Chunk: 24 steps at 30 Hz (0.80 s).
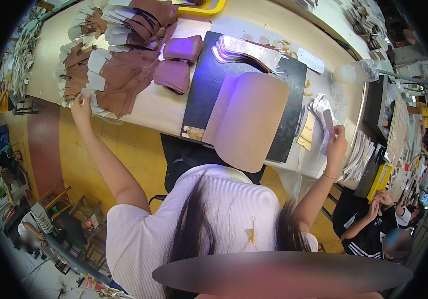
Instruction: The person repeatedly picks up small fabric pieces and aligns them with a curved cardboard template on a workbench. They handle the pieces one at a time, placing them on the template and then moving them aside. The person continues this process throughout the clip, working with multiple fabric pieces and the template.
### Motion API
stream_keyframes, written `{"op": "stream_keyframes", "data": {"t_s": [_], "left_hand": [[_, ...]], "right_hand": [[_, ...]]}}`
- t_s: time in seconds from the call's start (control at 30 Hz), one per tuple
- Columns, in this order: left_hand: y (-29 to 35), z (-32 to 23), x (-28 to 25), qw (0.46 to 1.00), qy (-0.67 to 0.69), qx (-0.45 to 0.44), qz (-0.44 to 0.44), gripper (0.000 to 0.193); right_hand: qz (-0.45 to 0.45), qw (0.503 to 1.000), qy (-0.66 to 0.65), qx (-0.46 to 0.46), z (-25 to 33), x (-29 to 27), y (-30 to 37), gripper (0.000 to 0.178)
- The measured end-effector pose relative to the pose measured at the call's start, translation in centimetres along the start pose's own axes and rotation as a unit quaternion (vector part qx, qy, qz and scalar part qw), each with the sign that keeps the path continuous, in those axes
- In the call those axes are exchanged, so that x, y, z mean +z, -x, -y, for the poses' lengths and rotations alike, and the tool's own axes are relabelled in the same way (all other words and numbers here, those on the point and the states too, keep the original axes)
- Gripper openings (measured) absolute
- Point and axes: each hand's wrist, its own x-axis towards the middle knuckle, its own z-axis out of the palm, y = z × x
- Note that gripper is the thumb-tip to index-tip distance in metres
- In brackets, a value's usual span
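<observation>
My left hand (82,108) reaches out to the near edge of a spread of brown leather pieces (119,74) with pale ends. Its thumb and fingers close on the pale end of one leather piece. Over at the right end of the bench, my right hand (337,143) pinches a thin grey-brown strip (328,118) beside several silvery strips (319,105). Between my hands, a large tan sheet (256,117) curves over a black mat (289,127) and past the bench's front edge. Shiny silvery pieces (251,50) lie behind it.
Two stacks of brown pieces (183,48) sit left of the mat. A clear plastic jar (354,72), a cream paper tag (306,133) and gold-coloured rings (284,47) are at the right. A yellow tray (209,9) stands at the back. Another person's hands (380,200) show at lower right.
</observation>
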Motion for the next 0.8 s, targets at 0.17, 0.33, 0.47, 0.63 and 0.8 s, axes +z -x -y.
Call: {"op": "stream_keyframes", "data": {"t_s": [0.17, 0.33, 0.47, 0.63, 0.8], "left_hand": [[0.3, 0.5, -0.1, 0.999, -0.027, 0.004, -0.028, 0.066], [1.5, -1.4, -0.8, 0.995, -0.02, -0.015, -0.097, 0.057], [2.1, -1.6, -0.4, 0.992, -0.011, 0.0, -0.124, 0.045], [1.5, 0.0, 1.2, 0.993, -0.004, 0.055, -0.1, 0.039], [0.6, 1.3, 1.6, 0.99, -0.044, 0.049, -0.126, 0.045]], "right_hand": [[-0.005, 0.997, -0.046, 0.054, 0.7, -1.1, 0.3, 0.01], [-0.033, 0.996, -0.07, 0.037, 2.4, -1.7, 0.8, 0.012], [-0.035, 0.995, -0.083, 0.047, 3.1, -1.9, 1.0, 0.012], [-0.036, 0.993, -0.1, 0.042, 3.2, -1.5, 1.1, 0.013], [-0.056, 0.99, -0.131, 0.02, 3.4, -1.2, 1.1, 0.012]]}}
